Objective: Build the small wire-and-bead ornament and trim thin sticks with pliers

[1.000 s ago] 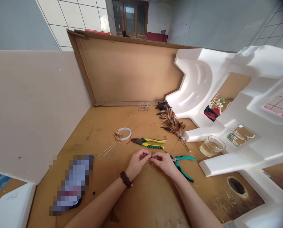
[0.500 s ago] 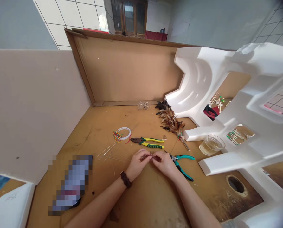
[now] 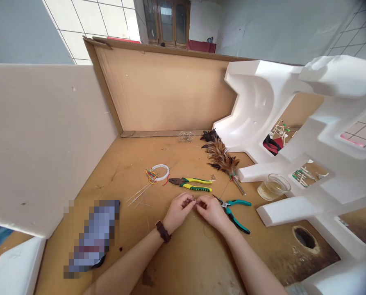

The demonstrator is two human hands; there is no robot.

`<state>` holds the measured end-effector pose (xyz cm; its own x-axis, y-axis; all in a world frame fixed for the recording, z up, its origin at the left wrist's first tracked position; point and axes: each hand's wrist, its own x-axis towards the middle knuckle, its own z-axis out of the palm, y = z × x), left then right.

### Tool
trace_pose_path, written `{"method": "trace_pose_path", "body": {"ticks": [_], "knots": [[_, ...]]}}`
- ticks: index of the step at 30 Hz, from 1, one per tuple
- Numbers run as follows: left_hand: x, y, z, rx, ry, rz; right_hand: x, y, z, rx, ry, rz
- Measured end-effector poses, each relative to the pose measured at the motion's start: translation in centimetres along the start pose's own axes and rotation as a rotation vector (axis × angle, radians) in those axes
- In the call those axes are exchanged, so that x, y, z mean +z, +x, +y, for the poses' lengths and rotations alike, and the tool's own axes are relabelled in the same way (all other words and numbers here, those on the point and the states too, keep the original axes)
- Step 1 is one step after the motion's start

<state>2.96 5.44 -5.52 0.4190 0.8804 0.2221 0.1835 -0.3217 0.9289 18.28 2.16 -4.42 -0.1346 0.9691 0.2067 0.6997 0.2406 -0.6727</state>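
Note:
My left hand (image 3: 182,207) and my right hand (image 3: 210,209) meet over the table, fingertips pinched together. Between them is a thin wire (image 3: 194,198), mostly hidden by the fingers. A fine curved strand shows below my right hand. Just beyond the hands lie yellow-and-green pliers (image 3: 195,184), with their dark jaws pointing left. Teal-handled pliers (image 3: 236,213) rest right of my right hand, handles spread. To the left are several straight thin wires (image 3: 139,194) and a white ring-shaped coil (image 3: 161,173) with coloured strands.
A feather duster (image 3: 221,155) lies at the back right, near a small wire tangle (image 3: 186,136). A glass of liquid (image 3: 273,187) stands among white foam pieces (image 3: 290,211). A hole (image 3: 305,237) cuts the table. A pixelated object (image 3: 93,237) lies left. Cardboard (image 3: 170,94) walls the back.
Both hands stay almost in place, with only slight finger movement around the thin wire. The curved strand below my right hand shows more clearly. Tools and other things have not moved.

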Motion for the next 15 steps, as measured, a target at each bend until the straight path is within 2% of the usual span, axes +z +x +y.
{"method": "trace_pose_path", "body": {"ticks": [3, 6, 9, 15], "knots": [[0.04, 0.20, -0.22, -0.148, -0.205, -0.047, 0.39, 0.03, 0.41, 0.082, 0.168, -0.020], [-0.09, 0.40, -0.33, -0.262, -0.355, -0.091, 0.58, 0.06, 0.63, 0.230, 0.449, -0.131], [-0.31, 0.48, -0.30, -0.316, -0.424, -0.103, 0.36, 0.14, 0.47, 0.317, 0.665, -0.211], [-0.43, 0.39, 0.15, -0.329, -0.445, -0.092, -0.38, 0.27, -0.02, 0.347, 0.773, -0.268]]}}
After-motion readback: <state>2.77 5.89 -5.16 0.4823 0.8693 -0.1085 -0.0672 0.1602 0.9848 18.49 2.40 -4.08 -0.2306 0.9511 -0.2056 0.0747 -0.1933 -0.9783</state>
